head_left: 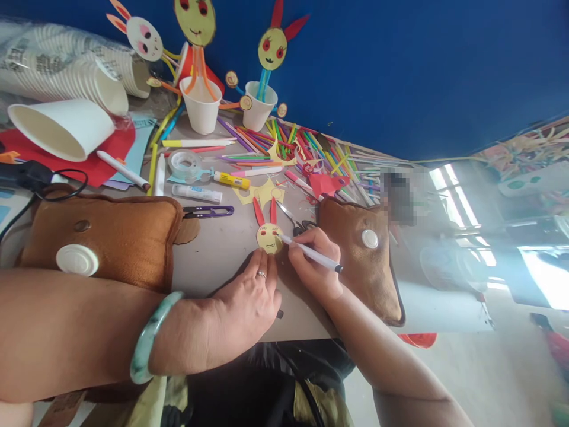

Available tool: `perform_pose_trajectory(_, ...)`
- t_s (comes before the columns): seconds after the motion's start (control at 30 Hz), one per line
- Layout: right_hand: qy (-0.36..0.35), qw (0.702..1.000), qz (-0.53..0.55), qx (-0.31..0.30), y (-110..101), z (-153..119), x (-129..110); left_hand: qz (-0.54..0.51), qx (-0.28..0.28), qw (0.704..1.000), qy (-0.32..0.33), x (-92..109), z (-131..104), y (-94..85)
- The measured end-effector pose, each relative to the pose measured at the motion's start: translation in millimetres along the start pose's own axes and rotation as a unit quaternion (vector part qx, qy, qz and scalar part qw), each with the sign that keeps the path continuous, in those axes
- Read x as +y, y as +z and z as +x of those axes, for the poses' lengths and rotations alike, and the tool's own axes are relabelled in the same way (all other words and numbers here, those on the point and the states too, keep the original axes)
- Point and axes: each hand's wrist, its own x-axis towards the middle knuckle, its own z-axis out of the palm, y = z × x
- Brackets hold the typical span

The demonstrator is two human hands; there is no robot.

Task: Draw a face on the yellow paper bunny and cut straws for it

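A small round yellow paper face (268,238) with red ears, red eyes and a drawn mouth lies on the grey table. The fingertips of my left hand (251,290) rest on its lower edge, fingers stretched out and flat, a ring on one of them. Pinched in my right hand (316,261) is a white marker (317,256), its tip at the face's right eye. Scissors (296,222) lie just behind my right hand. Yellow paper scraps (258,194) are behind the ears.
Brown cushions (128,237) (355,261) lie at both sides under or beside my arms. Behind are purple snips (208,212), a glue stick (231,179), tape (184,165), coloured sticks (311,145) and paper cups (202,107) holding puppets.
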Motion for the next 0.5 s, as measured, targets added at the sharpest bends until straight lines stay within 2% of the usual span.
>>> perform_pose_trajectory(0.5, 0.001, 1.000, 0.003, -0.006, 1.0, -0.3, -0.4, 0.013, 0.002, 1.000, 0.008, -0.6, -0.8, -1.1)
